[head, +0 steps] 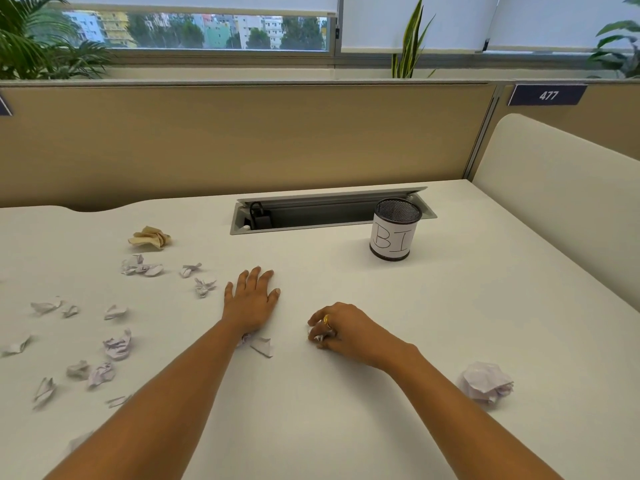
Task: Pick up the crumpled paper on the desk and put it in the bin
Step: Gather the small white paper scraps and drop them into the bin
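Desk point(346, 427) fills lower frame; mesh bin point(394, 233) centre-right. Left hand point(251, 303) flat, fingers spread, holding nothing. Right hand point(341, 329) curled round small crumpled paper point(317, 336), centre frame. Prob. v. light, soft, springy; pinch whole wad w/ fingertips.

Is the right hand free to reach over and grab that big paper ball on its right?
Probably not yet. The right hand is already closed on a small crumpled scrap. The big paper ball lies beside that forearm with bare desk between them, so nothing blocks it.
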`<state>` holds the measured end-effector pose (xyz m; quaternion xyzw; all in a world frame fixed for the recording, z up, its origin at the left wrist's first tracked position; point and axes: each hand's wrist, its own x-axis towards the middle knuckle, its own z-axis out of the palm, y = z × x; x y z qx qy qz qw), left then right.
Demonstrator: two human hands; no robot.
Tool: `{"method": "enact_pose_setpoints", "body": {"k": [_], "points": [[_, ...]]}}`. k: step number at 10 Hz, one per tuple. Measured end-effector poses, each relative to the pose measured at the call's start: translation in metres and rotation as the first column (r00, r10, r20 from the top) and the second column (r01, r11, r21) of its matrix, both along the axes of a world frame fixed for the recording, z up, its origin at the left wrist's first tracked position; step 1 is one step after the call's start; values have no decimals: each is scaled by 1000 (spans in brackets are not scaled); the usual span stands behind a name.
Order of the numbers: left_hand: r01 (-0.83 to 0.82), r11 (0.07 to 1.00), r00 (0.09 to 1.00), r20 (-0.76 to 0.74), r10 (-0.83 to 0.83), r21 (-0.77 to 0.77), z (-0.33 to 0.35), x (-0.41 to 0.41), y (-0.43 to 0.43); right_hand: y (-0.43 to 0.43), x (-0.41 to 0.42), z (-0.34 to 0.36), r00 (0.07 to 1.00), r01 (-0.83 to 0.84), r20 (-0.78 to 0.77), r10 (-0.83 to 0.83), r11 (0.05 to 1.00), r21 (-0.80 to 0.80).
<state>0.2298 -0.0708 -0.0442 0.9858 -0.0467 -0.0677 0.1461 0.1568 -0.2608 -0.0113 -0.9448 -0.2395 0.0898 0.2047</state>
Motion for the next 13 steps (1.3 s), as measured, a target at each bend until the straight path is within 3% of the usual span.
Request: {"method": "enact_pose_setpoints", "body": {"k": [2, 4, 5, 7, 8, 9, 10, 11, 13], "points": [[-8, 1000, 1000, 6, 8, -7, -2, 1, 0, 5, 13, -7, 988, 124, 88, -125, 992, 17], [-10, 1000, 1000, 21, 10, -10, -3, 1, 0, 0, 22, 1, 964, 242, 80, -254, 961, 131], [-9, 1000, 1000, 18, 10, -5, -4, 1, 0, -9, 29, 13, 929, 287, 153, -337, 917, 277], [-6, 1000, 1000, 15, 6, 5, -3, 3, 0, -43, 68, 50, 709, 422, 295, -640, 721, 550], [-6, 1000, 1000, 18, 6, 8, -4, 2, 1, -63, 85, 71, 599, 496, 298, -743, 637, 590], [-3, 1000, 1000, 17, 3, 0, -4, 3, 0, -77, 102, 79, 558, 584, 306, -771, 627, 515], [10, 1000, 1000, 4, -10, -16, -3, 5, 3, -83, 110, 78, 597, 644, 274, -754, 654, 397], [23, 991, 1000, 0, -23, -132, -1, 5, 9, -84, 110, 76, 621, 665, 219, -753, 653, 362], [-7, 856, 1000, 7, 13, -517, 13, -12, 22, -85, 105, 73, 637, 644, 178, -750, 644, 413]]}}
